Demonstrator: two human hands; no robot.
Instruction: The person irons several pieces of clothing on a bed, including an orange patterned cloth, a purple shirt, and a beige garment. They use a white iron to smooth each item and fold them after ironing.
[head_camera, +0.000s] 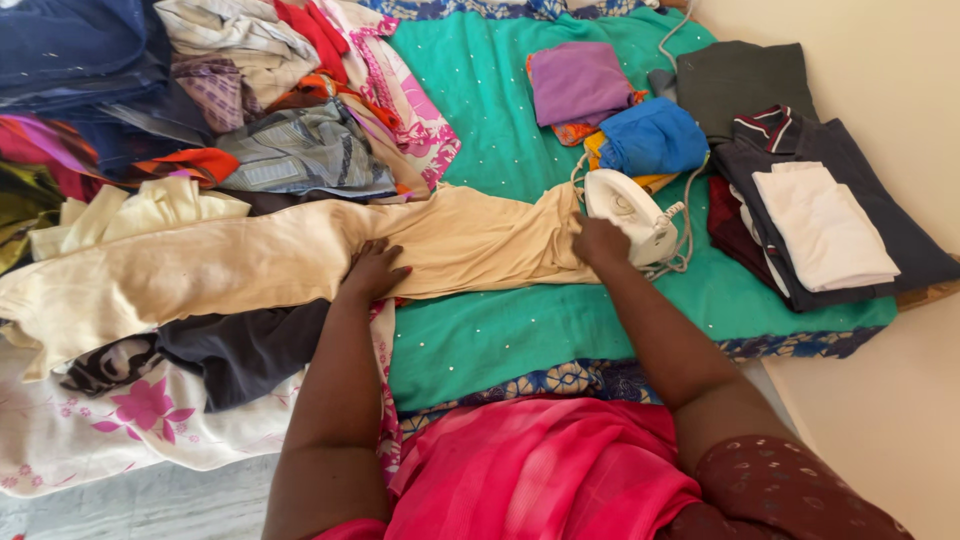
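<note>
Just left of the white iron, the beige garment lies stretched over the green cloth. Left hand rests spread flat on it; right hand is closed around the iron's near end. I'd keep that fabric pulled taut and the cord off to the side.

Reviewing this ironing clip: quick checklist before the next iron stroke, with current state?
1. Left hand flat on beige garment, pinning it: ok.
2. Right hand on white iron: ok.
3. Iron meets the garment's end: ok.
4. Garment smooth: not ok, bunched near the iron.
5. Cord clear of the iron: not ok, looped beside it.
6. Iron hot: cannot tell.
</note>
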